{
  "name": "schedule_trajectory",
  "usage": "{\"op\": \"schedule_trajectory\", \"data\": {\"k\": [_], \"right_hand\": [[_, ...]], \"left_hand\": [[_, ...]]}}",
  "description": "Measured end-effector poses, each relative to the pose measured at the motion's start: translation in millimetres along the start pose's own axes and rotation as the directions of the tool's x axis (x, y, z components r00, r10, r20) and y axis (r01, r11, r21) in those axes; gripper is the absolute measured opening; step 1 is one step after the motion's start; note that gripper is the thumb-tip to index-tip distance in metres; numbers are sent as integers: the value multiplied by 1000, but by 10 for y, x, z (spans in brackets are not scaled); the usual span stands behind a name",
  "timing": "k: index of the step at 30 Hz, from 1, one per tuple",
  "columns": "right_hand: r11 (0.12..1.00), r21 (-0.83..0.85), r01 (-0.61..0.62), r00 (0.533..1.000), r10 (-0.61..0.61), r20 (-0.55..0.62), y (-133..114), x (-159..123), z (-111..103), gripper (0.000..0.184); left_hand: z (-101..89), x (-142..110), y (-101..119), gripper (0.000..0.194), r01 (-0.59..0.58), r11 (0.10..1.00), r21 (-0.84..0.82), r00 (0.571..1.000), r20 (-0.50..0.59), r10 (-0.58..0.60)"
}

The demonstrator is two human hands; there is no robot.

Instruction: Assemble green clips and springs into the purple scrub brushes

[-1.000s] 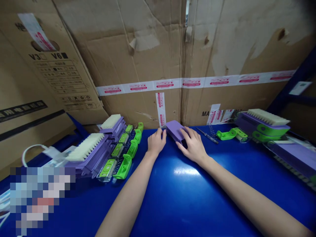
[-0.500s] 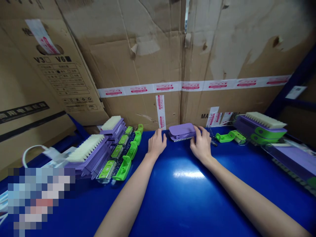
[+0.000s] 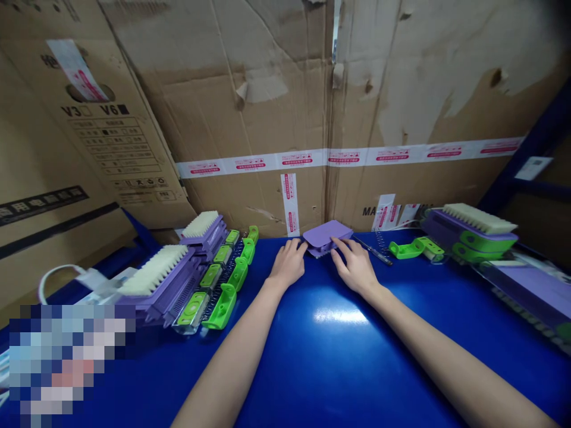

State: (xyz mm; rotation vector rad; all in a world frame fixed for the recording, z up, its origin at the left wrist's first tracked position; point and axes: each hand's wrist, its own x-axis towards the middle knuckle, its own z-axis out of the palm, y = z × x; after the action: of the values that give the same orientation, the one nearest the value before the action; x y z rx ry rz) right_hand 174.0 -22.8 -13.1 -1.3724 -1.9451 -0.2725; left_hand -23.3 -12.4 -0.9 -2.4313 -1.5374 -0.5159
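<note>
At the back of the blue table lies a purple brush piece (image 3: 328, 233), smooth side up, with a pale bristle edge just showing underneath. My left hand (image 3: 289, 263) is at its left end, fingers curled and pressed against the corner. My right hand (image 3: 355, 265) has its fingertips on the front right edge, the thumb below and in front of them. Both grips are partly hidden by the hands themselves. Just right of the piece lies a dark pen-like tool (image 3: 377, 252), beside a thin dark spring (image 3: 382, 239).
On the left stand purple brush pieces with cream bristles (image 3: 154, 270), a row of green blocks (image 3: 193, 309), springs and bright green brackets (image 3: 223, 306). A green bracket (image 3: 405, 248) and purple-green brush assemblies (image 3: 473, 232) are on the right. Cardboard (image 3: 250, 119) walls the back.
The purple brush piece has turned, its right end swinging toward the back. My left hand has come against its left end. My right hand has shifted left along its front, uncovering the pen-like tool.
</note>
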Motion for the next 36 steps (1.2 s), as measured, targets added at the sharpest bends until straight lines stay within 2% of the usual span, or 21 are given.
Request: {"op": "schedule_trajectory", "data": {"k": [9,14,17,19,21,23,26,29,32,36], "right_hand": [[999,22,-43,999,42,19,1,-8,3,43],[995,57,-78,997,76,29,-20,-11,-19,43],[985,142,-98,995,94,33,-6,-3,-26,43],[965,240,-106,994,94,60,14,5,-24,43],[935,324,-143,989,119,93,36,15,-20,44],[908,364,-207,978,181,105,57,25,-16,46],[887,379,-265,964,257,73,82,38,-14,49],[892,374,-252,965,261,28,98,43,-13,49],[910,352,-220,971,237,-6,106,42,-8,46],[946,278,-164,980,189,-63,124,49,-24,44]], "left_hand": [[-55,-24,94,29,-186,978,96,980,-48,191],[-45,-22,109,26,-261,947,187,953,-103,283],[-70,-35,174,28,-398,889,226,894,-121,432],[-89,-51,259,31,-528,809,258,819,-94,565],[-96,-68,358,30,-608,743,280,755,-84,650],[-88,-83,433,28,-614,738,280,738,-129,663],[-73,-87,445,28,-510,828,235,788,-257,559],[-77,-71,347,46,-367,921,135,853,-347,390],[-82,-50,232,61,-295,955,17,914,-287,287],[-65,-34,172,58,-257,966,-22,939,-241,245]]}}
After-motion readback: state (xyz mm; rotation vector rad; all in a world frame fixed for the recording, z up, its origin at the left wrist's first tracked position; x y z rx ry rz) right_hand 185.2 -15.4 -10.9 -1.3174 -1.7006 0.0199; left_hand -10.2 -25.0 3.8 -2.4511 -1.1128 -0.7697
